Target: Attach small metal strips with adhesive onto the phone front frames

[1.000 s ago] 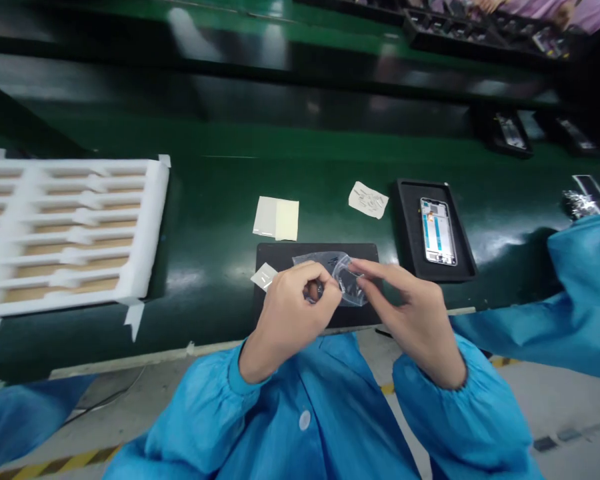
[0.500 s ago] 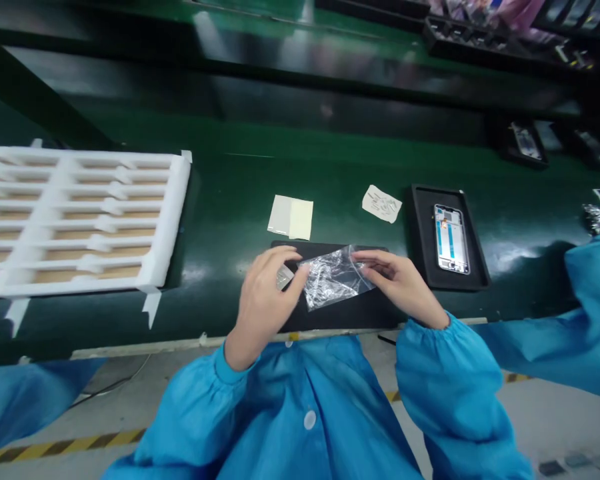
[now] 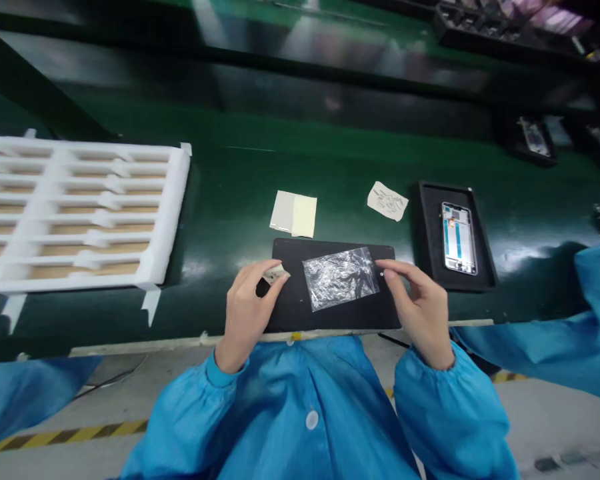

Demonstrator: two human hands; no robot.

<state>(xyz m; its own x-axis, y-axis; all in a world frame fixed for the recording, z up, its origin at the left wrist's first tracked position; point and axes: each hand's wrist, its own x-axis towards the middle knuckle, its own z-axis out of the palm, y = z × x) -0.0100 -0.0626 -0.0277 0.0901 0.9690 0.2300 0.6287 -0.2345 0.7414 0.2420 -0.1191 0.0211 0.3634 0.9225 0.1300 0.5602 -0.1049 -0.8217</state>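
A clear plastic bag (image 3: 341, 279), crinkled and flat, lies on a black mat (image 3: 293, 313) in front of me. Left of the bag, my left hand (image 3: 253, 300) is closed, thumb and fingers pinching a small pale piece of paper (image 3: 275, 273) with dark marks or bits on it. My right hand (image 3: 420, 300) is at the mat's right edge, apart from the bag, with thumb and index finger drawn together. A tiny white speck shows at those fingertips; whether it is gripped or lies on the mat is unclear.
Beyond the mat are a grey and yellow sheet pair (image 3: 305, 215) and a white paper (image 3: 387, 201) with small strips. A black tray (image 3: 430, 267) at right holds a phone frame (image 3: 459, 239). A white foam rack (image 3: 163, 220) stands left. Another person's blue sleeve (image 3: 555, 327) is at right.
My right hand has let go of the plastic bag and moved right. My left hand has drawn back left from the bag with the small paper, leaving the bag lying on the mat.
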